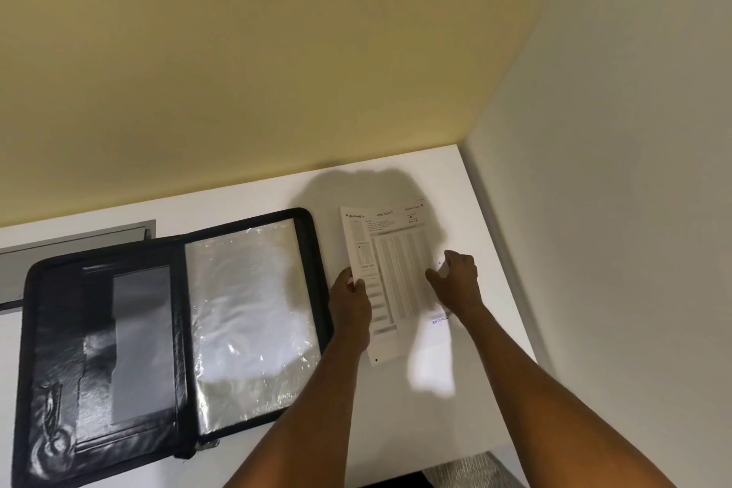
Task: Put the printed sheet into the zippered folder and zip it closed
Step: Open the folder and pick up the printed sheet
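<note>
A black zippered folder lies open on the white table, with shiny clear plastic sleeves on its right half and pockets on its left half. Just right of it sits the printed sheet, a white form with columns of small print. My left hand pinches the sheet's left edge, which is lifted and curled a little. My right hand grips the sheet's right edge, fingers curled over it. The lower right part of the sheet is hidden behind my right forearm.
The table ends at a yellow wall behind and a white wall on the right. A grey metal strip lies at the back left, behind the folder. A grey patterned cloth shows below the table's front edge.
</note>
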Available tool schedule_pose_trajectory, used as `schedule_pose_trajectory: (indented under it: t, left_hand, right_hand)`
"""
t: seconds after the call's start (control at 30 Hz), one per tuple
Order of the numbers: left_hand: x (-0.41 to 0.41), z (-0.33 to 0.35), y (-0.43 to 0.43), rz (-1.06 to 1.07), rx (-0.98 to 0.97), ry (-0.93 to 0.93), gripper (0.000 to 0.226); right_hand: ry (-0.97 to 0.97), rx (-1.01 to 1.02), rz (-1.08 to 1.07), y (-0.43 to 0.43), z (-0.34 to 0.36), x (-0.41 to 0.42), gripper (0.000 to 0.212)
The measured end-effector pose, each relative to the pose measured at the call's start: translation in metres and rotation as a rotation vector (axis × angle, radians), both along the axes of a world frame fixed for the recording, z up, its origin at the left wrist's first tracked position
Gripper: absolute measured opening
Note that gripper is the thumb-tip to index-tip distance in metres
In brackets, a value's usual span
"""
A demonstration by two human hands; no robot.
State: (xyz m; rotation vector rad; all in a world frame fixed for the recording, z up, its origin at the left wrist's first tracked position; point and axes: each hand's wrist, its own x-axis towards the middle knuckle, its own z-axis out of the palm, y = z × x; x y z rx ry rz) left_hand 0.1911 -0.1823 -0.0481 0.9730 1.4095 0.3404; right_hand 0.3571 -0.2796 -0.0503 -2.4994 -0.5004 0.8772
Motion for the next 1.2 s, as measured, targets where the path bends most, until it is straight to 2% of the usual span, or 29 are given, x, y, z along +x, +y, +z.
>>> schedule_pose_trajectory:
  t: [0.17, 0.23, 0.33, 0.43, 0.5, 0.6, 0.73, 0.83, 1.07, 1.2]
  left_hand:
    - [-0.021, 0.007, 0.021, -0.058, -0.069, -0.242, 0.027]
    - [-0.032, 0.01, 0.033, -0.11, -0.084, -0.336, 0.025]
    - [-0.043, 0.02, 0.048, -0.193, -0.097, -0.467, 0.026]
    - [-0.043, 0.034, 0.061, -0.319, -0.054, -0.499, 0.032]
    - [-0.038, 0.047, 0.068, -0.406, 0.001, -0.465, 0.03]
    - [-0.025, 0.068, 0.076, -0.513, 0.099, -0.385, 0.032]
    - [-0.006, 0.089, 0.073, -0.546, 0.234, -0.426, 0.033]
    - [0.0, 0.092, 0.065, -0.455, 0.27, -0.492, 0.04]
    - [-0.002, 0.08, 0.053, -0.373, 0.306, -0.46, 0.053]
    - [0.0, 0.077, 0.05, -0.371, 0.335, -0.432, 0.04]
  right_hand:
    - [0.145, 0.168, -0.182, -0.007, 0.013, 0.007, 0.073]
    - [0.295, 0.306, -0.242, -0.011, 0.029, 0.013, 0.079]
    - [0.686, 0.57, -0.24, -0.014, 0.05, 0.021, 0.055]
    - [0.827, 0.626, -0.215, -0.013, 0.063, 0.021, 0.044]
    - [0.784, 0.671, -0.262, -0.012, 0.069, 0.018, 0.035]
    - [0.589, 0.729, -0.265, -0.01, 0.08, 0.012, 0.022]
    - [0.374, 0.763, -0.25, -0.009, 0.096, -0.002, 0.011]
    - [0.352, 0.822, -0.302, -0.011, 0.099, -0.016, 0.006]
    - [0.409, 0.829, -0.366, -0.019, 0.088, -0.03, 0.012]
    - [0.402, 0.834, -0.357, -0.021, 0.083, -0.031, 0.023]
